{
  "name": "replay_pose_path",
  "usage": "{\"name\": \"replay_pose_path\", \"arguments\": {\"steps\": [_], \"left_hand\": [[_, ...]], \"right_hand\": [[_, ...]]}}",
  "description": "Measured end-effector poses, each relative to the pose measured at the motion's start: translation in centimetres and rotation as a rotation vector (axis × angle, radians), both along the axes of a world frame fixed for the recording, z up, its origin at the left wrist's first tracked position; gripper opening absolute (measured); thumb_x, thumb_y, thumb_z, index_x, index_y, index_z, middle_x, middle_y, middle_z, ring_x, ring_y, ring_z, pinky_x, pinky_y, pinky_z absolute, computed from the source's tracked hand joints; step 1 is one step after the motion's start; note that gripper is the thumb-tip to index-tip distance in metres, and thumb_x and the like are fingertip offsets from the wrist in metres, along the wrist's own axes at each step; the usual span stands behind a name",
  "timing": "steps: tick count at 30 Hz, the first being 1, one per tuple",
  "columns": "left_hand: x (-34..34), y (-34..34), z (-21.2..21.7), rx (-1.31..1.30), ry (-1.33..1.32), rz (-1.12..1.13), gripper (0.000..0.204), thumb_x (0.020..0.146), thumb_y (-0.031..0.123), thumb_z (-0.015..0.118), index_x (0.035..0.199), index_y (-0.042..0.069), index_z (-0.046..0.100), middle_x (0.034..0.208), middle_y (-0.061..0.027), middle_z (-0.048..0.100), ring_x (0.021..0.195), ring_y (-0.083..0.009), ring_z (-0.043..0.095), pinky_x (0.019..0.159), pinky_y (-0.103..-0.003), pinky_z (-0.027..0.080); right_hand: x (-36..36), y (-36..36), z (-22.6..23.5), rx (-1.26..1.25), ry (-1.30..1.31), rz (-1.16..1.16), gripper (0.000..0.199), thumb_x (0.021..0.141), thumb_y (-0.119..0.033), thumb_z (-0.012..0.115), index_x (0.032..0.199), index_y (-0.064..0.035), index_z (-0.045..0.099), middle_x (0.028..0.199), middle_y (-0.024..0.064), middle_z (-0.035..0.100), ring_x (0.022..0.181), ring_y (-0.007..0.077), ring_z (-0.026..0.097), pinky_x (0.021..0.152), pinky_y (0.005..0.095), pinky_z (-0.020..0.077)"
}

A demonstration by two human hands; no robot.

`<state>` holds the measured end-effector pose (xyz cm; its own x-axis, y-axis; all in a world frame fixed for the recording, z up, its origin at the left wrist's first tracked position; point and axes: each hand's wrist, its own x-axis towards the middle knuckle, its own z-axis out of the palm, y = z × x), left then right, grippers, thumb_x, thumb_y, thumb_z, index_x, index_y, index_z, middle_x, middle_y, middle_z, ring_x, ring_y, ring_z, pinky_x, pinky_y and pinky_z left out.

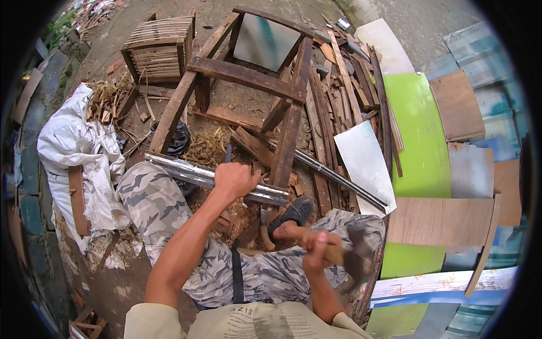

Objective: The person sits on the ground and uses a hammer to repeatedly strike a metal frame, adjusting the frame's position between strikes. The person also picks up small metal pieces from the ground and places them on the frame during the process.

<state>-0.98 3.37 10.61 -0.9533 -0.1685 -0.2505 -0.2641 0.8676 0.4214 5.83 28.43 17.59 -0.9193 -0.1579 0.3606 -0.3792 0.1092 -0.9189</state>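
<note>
My left hand (235, 179) is closed over a silvery metal rail (186, 169) with a whitish worn edge. This rail lies across the near end of a dark wooden frame (248, 76), above my left knee. A thin blue-grey piece (228, 152) sticks up just beyond my knuckles; whether my fist holds it too is hidden. Over my right thigh, my right hand (320, 248) grips a hammer (337, 255) by its wooden handle. The hammer's dark head is blurred by motion. Another long metal rail (339, 183) slants from the frame to a pale sheet (364, 161).
A slatted wooden crate (160, 48) stands far left, with a white sack (79, 152) nearer me. Scrap wood strips (333, 107) pile up right of the frame. Green panels (420, 124) and plywood (443, 221) lie on the right. Wood shavings (206, 146) litter the ground.
</note>
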Motion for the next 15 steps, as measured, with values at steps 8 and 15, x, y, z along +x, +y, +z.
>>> {"name": "replay_pose_path", "arguments": {"steps": [8,15], "left_hand": [[0.7,-0.5,-0.9,0.002,0.050,0.040,0.060,0.093,0.052,0.053,0.075,-0.001,0.076,0.070,-0.0250,0.069,0.069,-0.0411,0.070,0.068,-0.049,0.056],[-0.1,0.2,-0.6,0.010,0.044,0.021,0.062,0.094,0.053,0.053,0.072,0.000,0.075,0.067,-0.0252,0.068,0.067,-0.0411,0.070,0.067,-0.049,0.056]], "right_hand": [[-1.7,1.5,3.7,0.271,-0.375,-0.149,0.020,0.099,-0.015,0.065,0.087,-0.0003,0.058,0.067,0.0064,0.059,0.054,0.0141,0.055,0.053,0.0307,0.0459],[0.1,2.2,-6.2,0.523,-0.191,-0.018,0.017,0.098,-0.013,0.063,0.088,0.0005,0.061,0.065,0.0069,0.063,0.056,0.0183,0.060,0.056,0.0324,0.0503]]}}
